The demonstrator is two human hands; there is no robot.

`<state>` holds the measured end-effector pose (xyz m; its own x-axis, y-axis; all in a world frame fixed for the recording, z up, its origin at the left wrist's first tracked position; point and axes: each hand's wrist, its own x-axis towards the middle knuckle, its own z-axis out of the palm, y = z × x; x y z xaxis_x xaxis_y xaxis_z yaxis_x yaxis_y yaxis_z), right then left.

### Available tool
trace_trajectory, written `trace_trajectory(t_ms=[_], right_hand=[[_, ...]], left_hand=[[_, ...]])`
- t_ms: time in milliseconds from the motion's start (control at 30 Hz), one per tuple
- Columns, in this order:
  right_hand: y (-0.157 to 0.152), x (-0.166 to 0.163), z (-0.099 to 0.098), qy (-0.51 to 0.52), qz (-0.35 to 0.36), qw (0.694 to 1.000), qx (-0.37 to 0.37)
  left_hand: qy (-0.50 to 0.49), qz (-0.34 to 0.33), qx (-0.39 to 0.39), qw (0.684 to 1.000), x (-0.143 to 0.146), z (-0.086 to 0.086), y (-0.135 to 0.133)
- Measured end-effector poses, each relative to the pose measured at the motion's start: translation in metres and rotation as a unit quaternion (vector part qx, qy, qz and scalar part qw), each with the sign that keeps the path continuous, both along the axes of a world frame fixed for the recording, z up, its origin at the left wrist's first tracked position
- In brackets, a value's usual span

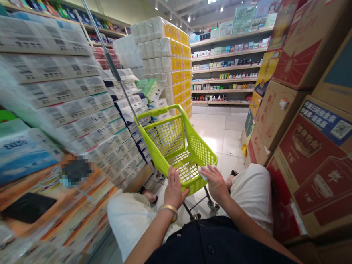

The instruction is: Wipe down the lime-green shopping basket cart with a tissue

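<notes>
Dark cloth (211, 248) of the person's top fills the bottom edge, with pale trouser knees (130, 215) to either side; the person is low, close to the floor (221, 137). Both forearms reach forward to a small lime-green cart (177, 148) just ahead. The left hand (174, 188), a gold bangle (168, 210) on its wrist, rests flat with fingers loosely spread on the cart's near rim, not closed round anything. The right hand (215, 183) lies on the same rim, further right, pressing a white cloth (203, 171) against the plastic with fingers curved over it. The cart stands on small wheels on pale tiles, between the knees, its basket tilted slightly, and a metal pole (107, 56) rises from its far left corner.

Left of the cart are stacked tissue packs (71, 103). Right of it lean brown and red cartons (315, 146). Beyond stands a tall block of paper rolls (164, 56), with shelves (225, 64) of small goods behind.
</notes>
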<state>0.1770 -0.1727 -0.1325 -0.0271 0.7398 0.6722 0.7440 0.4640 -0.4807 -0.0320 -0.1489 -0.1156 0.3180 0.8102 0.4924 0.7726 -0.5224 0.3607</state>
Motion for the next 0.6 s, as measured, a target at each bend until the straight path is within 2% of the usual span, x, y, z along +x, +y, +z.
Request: trace_trajectory(t_ms=[67, 100, 267, 333, 533, 600], right_hand=[[0.002, 0.005, 0.000, 0.014, -0.036, 0.999, -0.003], [0.001, 0.002, 0.000, 0.011, -0.032, 0.999, -0.003], [-0.013, -0.032, 0.001, -0.062, 0.103, 0.993, 0.003], [-0.013, -0.031, 0.002, -0.072, 0.111, 0.991, 0.003], [0.006, 0.016, 0.000, 0.014, -0.057, 0.998, -0.005], [0.005, 0.012, -0.001, 0.023, -0.063, 0.998, -0.006]], left_hand=[[-0.002, 0.001, -0.003, 1.000, 0.001, 0.000, 0.000], [-0.005, 0.001, -0.003, 1.000, 0.002, 0.000, 0.000], [-0.004, -0.009, -0.004, 1.000, 0.000, -0.002, 0.001], [0.003, -0.009, -0.005, 1.000, -0.001, -0.002, 0.000], [0.003, 0.002, -0.006, 1.000, 0.002, 0.000, -0.001], [0.000, 0.002, -0.003, 1.000, 0.003, 0.000, -0.001]])
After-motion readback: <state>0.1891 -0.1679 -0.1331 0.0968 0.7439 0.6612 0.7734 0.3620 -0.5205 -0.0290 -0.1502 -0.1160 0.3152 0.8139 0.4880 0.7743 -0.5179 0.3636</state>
